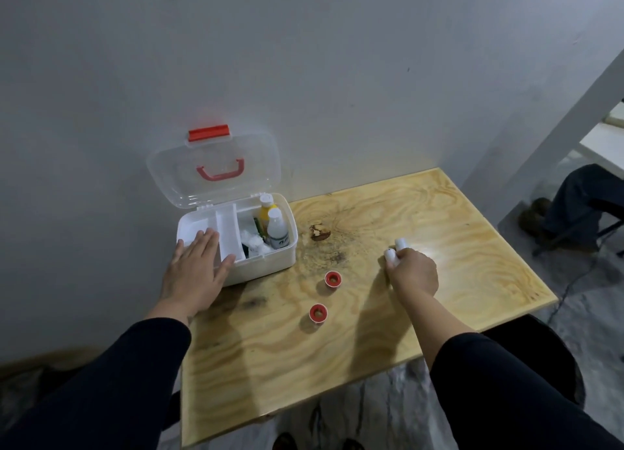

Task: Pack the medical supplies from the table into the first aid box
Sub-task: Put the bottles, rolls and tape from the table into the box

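The white first aid box (266, 262) stands open at the table's far left, its clear lid (216, 165) with red handle leaning back against the wall. Inside it are a yellow bottle (265, 209), a white bottle (277, 228) and white cotton (251, 243). My left hand (196, 270) lies flat, fingers spread, on the box's left tray. My right hand (413, 274) is closed around two small white bottles (395, 250) just above the table, right of the box. Two red-rimmed tape rolls (332, 278) (317, 312) lie on the table between my hands.
The plywood table (439, 314) has a dark stain (319, 232) near the box. The wall rises directly behind the box. At the far right a seated person's legs (574, 209) and a white post (553, 145) stand beyond the table edge.
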`<state>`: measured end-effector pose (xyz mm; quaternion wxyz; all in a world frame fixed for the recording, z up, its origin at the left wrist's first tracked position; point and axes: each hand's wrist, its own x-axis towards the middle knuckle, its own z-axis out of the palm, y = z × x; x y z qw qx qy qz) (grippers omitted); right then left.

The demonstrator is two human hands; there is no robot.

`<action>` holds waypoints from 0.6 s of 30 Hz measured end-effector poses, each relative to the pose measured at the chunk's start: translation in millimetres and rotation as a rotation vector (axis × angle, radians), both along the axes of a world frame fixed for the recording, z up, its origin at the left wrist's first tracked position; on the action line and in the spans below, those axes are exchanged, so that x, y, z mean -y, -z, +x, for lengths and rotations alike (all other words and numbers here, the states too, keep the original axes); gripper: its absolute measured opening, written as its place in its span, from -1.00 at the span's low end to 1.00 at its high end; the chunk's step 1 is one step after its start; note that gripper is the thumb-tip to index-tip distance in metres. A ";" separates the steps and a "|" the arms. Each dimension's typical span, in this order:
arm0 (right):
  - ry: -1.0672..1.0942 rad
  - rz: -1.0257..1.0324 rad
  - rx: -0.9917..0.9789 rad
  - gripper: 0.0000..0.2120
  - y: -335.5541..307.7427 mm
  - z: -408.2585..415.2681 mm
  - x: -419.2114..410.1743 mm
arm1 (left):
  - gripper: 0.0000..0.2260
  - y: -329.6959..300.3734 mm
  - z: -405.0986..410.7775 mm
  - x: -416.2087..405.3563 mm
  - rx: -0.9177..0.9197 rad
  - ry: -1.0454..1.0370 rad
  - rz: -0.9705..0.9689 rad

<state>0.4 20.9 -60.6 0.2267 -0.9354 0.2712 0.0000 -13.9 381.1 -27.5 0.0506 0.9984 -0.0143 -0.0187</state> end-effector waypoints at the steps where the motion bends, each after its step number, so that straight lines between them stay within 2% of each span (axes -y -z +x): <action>1: 0.012 0.018 0.006 -0.74 -3.6 0.2 -3.7 | -0.39 -1.1 0.4 0.0 -0.013 0.001 -0.008; 7: -0.112 0.091 0.235 -0.73 -69.3 22.7 -66.2 | -0.38 -11.0 0.0 0.4 -0.063 -0.017 -0.084; 11: -0.264 0.170 0.320 -0.69 -110.0 31.2 -129.8 | -0.37 -19.3 -7.5 -0.4 0.012 -0.110 -0.187; 15: -0.484 0.195 0.280 -0.67 -115.3 16.5 -188.9 | -0.25 -19.3 -15.4 -6.2 0.023 -0.302 -0.442; 18: -0.576 0.173 0.231 -0.67 -106.9 12.3 -218.5 | -0.21 -16.2 -13.9 -9.7 0.043 -0.354 -0.653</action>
